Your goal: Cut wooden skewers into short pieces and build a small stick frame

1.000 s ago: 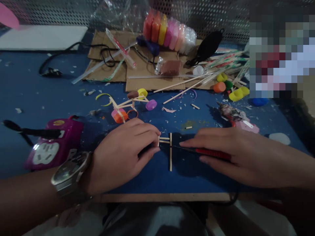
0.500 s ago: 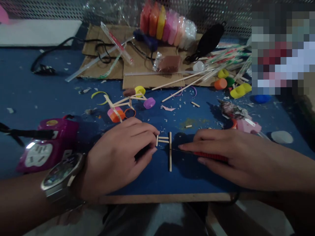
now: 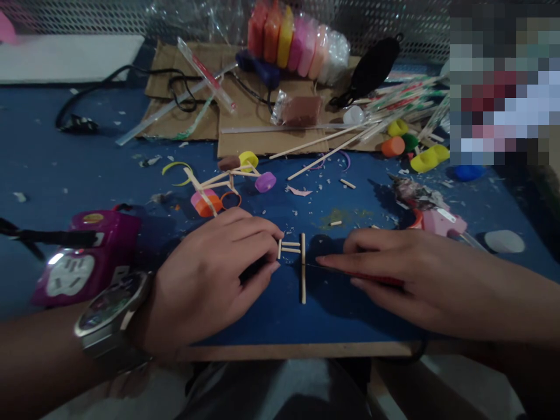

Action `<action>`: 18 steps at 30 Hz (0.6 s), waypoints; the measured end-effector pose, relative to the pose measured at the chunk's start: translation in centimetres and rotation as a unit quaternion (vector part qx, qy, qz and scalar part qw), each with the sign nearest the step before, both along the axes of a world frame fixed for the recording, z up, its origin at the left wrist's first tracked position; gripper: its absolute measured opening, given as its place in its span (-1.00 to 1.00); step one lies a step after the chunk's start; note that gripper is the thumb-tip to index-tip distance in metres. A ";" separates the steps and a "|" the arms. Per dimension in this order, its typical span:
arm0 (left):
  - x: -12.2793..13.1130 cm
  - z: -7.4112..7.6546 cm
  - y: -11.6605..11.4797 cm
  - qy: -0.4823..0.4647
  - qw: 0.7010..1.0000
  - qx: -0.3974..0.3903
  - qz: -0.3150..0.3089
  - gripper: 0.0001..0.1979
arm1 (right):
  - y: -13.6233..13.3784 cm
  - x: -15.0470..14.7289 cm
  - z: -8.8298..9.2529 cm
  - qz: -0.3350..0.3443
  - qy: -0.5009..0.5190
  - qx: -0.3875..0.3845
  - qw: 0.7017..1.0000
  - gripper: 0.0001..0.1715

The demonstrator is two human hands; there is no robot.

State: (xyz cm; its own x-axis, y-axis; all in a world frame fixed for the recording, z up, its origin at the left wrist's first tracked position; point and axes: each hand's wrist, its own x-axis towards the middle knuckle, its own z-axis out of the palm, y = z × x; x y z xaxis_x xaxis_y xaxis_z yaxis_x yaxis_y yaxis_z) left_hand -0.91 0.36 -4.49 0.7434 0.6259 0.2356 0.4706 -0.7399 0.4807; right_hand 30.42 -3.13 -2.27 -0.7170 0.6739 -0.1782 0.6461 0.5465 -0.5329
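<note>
Left hand (image 3: pixel 210 283) pinches stick frame (image 3: pixel 291 247); right hand (image 3: pixel 396 271) clasps red knife (image 3: pixel 380 279), blade seemingly beside the pinch: slip could nick fingers (image 3: pixel 261 239).

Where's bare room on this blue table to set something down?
Freest: blue table between black cable and magenta plastic power strip, only scraps. A narrow strip below the small wooden stick frame, between left hand and right hand. Brown cardboard sheets and right side are crowded.

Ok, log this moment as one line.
left hand: pinches stick frame | right hand: holds red-handled knife, blade tip at long stick
</note>
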 end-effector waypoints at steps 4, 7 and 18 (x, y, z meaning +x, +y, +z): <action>-0.1 0.1 0.0 -0.001 1.000 0.004 0.002 -0.91 | -0.2 0.0 0.0 0.000 -0.004 0.000 1.000 -0.33; -0.1 0.1 0.0 0.000 1.000 0.006 0.005 -0.91 | -0.2 0.0 0.0 0.001 -0.007 -0.006 1.000 -0.33; 0.1 0.0 0.0 0.001 1.000 0.003 0.002 -0.91 | -0.3 -0.4 -0.3 0.003 0.001 -0.002 1.000 -0.36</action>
State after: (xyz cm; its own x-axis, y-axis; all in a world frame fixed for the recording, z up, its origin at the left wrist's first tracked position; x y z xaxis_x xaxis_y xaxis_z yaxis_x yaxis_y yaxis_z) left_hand -0.84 0.36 -4.53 0.7417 0.6268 0.2387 0.4735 -0.7413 0.4756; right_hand 30.03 -3.40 -2.58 -0.7214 0.6689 -0.1796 0.6415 0.5476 -0.5372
